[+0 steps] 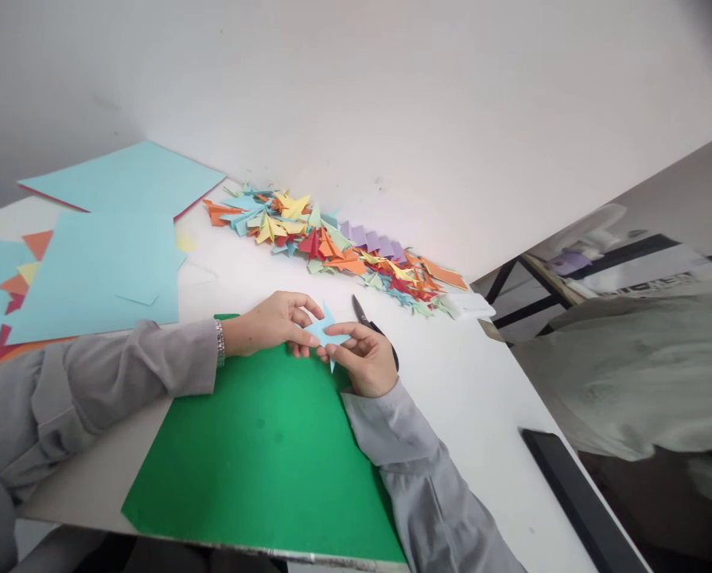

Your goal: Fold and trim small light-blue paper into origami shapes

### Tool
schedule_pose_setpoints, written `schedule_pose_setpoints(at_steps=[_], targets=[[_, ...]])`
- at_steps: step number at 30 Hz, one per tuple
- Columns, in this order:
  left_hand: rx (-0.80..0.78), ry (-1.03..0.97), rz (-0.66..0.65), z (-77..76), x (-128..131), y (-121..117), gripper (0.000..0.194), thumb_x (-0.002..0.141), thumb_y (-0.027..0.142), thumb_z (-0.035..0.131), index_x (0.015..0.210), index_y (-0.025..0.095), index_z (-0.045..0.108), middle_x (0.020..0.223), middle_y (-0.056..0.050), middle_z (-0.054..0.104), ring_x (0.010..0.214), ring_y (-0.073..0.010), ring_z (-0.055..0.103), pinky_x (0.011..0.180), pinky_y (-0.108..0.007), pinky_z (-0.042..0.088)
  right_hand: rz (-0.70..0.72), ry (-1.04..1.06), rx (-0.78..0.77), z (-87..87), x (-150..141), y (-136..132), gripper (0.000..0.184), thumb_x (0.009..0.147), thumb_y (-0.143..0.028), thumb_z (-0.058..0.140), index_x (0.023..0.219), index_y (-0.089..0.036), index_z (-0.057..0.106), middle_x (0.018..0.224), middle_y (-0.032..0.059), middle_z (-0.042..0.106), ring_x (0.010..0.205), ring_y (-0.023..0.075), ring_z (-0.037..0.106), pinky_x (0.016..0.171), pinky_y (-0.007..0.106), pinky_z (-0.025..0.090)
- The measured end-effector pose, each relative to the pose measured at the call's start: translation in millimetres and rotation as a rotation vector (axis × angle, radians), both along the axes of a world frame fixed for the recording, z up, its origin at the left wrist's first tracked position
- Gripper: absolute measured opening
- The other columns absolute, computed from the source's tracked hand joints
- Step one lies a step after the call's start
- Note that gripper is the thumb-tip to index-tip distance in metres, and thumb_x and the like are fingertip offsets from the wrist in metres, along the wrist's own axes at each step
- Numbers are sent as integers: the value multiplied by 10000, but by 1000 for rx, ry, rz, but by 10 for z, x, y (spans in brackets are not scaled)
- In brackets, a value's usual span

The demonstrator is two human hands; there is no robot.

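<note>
A small light-blue folded paper plane [321,328] is pinched between both my hands, above the far edge of a green board [260,454]. My left hand [275,322] grips it from the left with thumb and fingers. From the right, my right hand [364,358] holds its other side, fingertips close to those of the left. Black-handled scissors [361,310] lie just behind the right hand, their handles partly hidden by it.
A long heap of colourful folded paper planes [313,239] lies along the wall. Blue paper sheets [105,270] and coloured scraps [17,284] cover the left side. A white object [468,305] sits at the heap's right end, and a black bar [576,493] lies along the right edge.
</note>
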State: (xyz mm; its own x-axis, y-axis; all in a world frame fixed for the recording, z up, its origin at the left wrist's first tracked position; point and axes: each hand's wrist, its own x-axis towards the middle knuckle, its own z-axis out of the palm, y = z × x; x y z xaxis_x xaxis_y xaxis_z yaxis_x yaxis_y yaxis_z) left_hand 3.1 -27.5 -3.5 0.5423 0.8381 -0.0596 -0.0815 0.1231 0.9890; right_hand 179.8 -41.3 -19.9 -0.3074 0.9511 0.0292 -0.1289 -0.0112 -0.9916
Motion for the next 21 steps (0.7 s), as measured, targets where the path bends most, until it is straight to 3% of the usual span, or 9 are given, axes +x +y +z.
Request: schedule_pose_setpoints(at_steps=[8,15,21], targets=[[-6,9,19,7,-2,1,353,617,136,699,906,104,498,575,-16,623,460,-113,584,451,-220,472,63,47,-20,-43,45,20,185,626,-224,695,803,-178,662,567,-3,679,510,117,612,528,231,482],[51,28,19,0,15,-5,378,623,193,707,919,103,490,629,-16,617,499,-111,596,500,-240,495,-54,-43,17,4,-19,7,224,554,-217,752,734,-180,625,545,-9,677,466,114,599,474,221,455],[86,38,-4,-32,20,1,380,625,219,708,907,114,476,630,-14,616,507,-116,602,519,-257,501,-72,-143,43,68,-41,-22,224,541,-218,742,718,-178,612,503,-13,651,422,110,562,400,212,393]])
